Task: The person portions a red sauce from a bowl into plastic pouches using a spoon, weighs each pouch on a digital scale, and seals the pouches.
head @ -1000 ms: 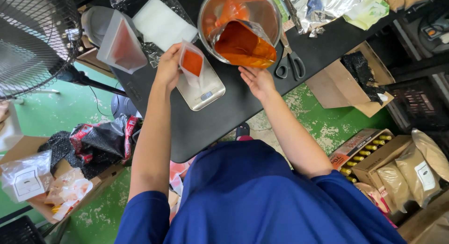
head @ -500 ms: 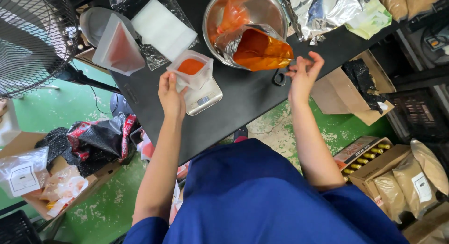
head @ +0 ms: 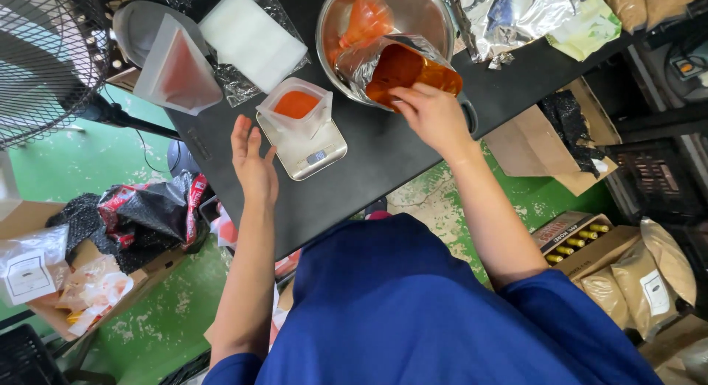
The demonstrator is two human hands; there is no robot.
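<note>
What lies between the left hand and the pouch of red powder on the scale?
In the head view, only the scale's near edge and bare black table separate the left hand from the pouch.

A single head-worn camera looks steeply down from above the person's blue-clad torso [head: 442, 311], close over the black table [head: 369, 164], whose near edge runs diagonally across the frame. Both forearms reach away from the lens toward the table's far side. The green floor [head: 147, 304] shows past the near edge at lower left. There is no second view to overlap with it.
</note>
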